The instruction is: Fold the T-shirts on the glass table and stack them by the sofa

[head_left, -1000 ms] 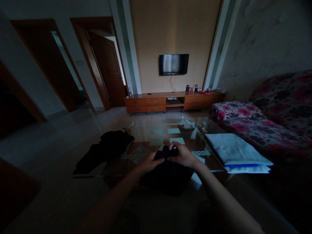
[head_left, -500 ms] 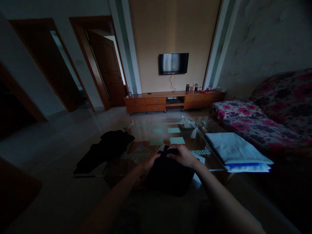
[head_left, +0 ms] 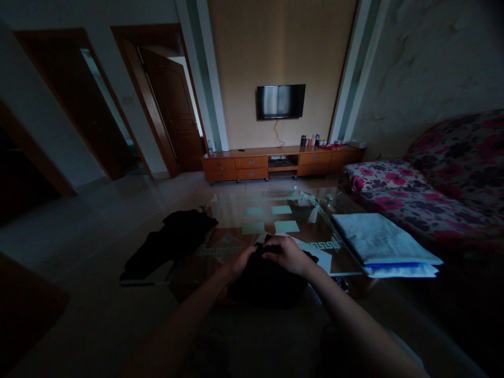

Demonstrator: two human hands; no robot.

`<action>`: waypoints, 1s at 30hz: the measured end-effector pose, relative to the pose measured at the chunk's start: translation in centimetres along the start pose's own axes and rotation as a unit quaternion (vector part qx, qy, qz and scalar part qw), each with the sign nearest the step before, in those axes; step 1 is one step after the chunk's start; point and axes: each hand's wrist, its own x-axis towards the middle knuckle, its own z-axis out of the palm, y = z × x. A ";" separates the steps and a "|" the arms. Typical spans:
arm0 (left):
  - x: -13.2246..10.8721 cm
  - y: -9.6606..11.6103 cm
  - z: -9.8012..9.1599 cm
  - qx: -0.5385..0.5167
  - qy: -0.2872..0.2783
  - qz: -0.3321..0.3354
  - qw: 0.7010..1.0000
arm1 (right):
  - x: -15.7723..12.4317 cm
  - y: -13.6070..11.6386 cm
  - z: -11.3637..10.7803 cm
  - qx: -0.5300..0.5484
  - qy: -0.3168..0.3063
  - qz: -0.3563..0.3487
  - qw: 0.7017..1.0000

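A black cloth item, looking like a garment (head_left: 270, 283), lies at the near edge of the glass table (head_left: 224, 239); the dim light hides its exact kind. My left hand (head_left: 241, 261) is closed on its upper left edge. Thumb and fingers of my right hand (head_left: 286, 253) pinch the top of the same black cloth. White paper or thin sheet (head_left: 323, 258) shows beneath and to the right of it. Another dark garment (head_left: 173, 241) lies crumpled at the table's left side, apart from both hands.
On the right of the table rests a folded pale cloth bundle (head_left: 386, 239) with a blue layer. A flowered sofa (head_left: 429, 210) stands beyond it. At the back are a wooden TV cabinet (head_left: 252, 164) with bottles on it and a wall television (head_left: 281, 102).
My right hand has shifted slightly left along the black cloth's top edge. The cloth's right part has moved, and a dark corner now sticks out right of my wrist.
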 end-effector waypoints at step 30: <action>-1.9 1.9 -1.0 0.316 0.131 0.158 0.926 | -1.5 2.0 -4.6 -0.031 -0.208 0.218 0.953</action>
